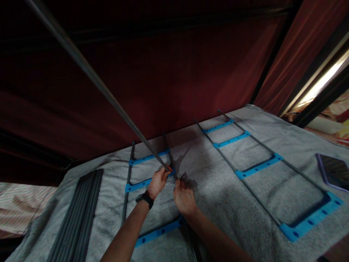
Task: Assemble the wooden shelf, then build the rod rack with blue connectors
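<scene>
My left hand (158,182), with a dark watch on its wrist, is closed round the lower end of a long grey tube (106,92). The tube slants up to the upper left. Its low end meets the right end of a blue crossbar (144,183) on a ladder-like frame lying flat; my fingers partly cover the joint. Just to the right, my right hand (185,198) has its fingers closed at the frame's right side rod (171,158). A nearer blue crossbar (160,231) of the same frame passes below my hands.
To the right lies a second frame of grey rods with several blue crossbars (259,166). A bundle of grey tubes (79,211) rests at the left. A phone (334,173) lies at the right on the grey blanket (207,163). Dark red curtains (177,72) hang behind.
</scene>
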Motion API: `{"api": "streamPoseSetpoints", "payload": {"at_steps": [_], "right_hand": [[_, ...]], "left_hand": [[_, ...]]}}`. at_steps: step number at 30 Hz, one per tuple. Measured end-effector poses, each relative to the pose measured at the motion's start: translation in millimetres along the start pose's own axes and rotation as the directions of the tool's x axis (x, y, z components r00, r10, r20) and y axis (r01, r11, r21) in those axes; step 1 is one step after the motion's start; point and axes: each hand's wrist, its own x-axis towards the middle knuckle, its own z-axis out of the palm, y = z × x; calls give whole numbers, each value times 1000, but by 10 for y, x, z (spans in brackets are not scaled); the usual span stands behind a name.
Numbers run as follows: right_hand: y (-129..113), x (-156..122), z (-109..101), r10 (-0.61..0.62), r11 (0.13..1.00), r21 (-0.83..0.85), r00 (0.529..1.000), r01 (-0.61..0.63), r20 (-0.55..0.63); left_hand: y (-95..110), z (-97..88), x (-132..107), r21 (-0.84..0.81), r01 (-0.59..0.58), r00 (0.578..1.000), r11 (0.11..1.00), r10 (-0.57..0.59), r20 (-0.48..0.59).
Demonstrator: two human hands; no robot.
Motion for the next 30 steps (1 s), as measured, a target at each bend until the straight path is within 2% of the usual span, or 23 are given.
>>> {"api": "streamPoseSetpoints", "payload": {"at_steps": [6,11,14,15,18,21,24,26,28,30], "right_hand": [[14,15,-29,-19,1000,14,999,19,43],[70,63,-115,-18,995,100,997,11,75],[149,251,-288,-4,966,260,998,-10,57],[171,351,-374,-23,942,336,999,8,40],[170,717,-690,-122,894,430,992,127,-38],[48,1044,-1004,-328,741,588,939,324,-105],[-136,1233,-1206,-404,613,734,914,291,-25],[-255,1296,-1256,-357,481,851,934,211,-30],[-361,1337,-1244,-241,316,938,968,145,-68],[-458,1372,-1189,-123,216,972,990,97,-72]], "left_hand": [[0,-2,23,7,-21,999,1000,20,25],[-41,-22,69,12,-38,998,999,37,42],[-72,-36,100,12,-42,998,999,41,51],[-84,-37,107,9,-44,998,999,43,56],[-131,-30,124,-8,-51,996,999,51,69],[-173,-11,143,-24,-46,997,999,48,66],[-176,-2,153,-45,-41,997,998,44,57],[-154,-6,148,-67,-50,997,997,53,59],[-122,-10,136,-95,-61,996,994,67,64],[-90,-8,127,-132,-67,995,989,77,70]]}}
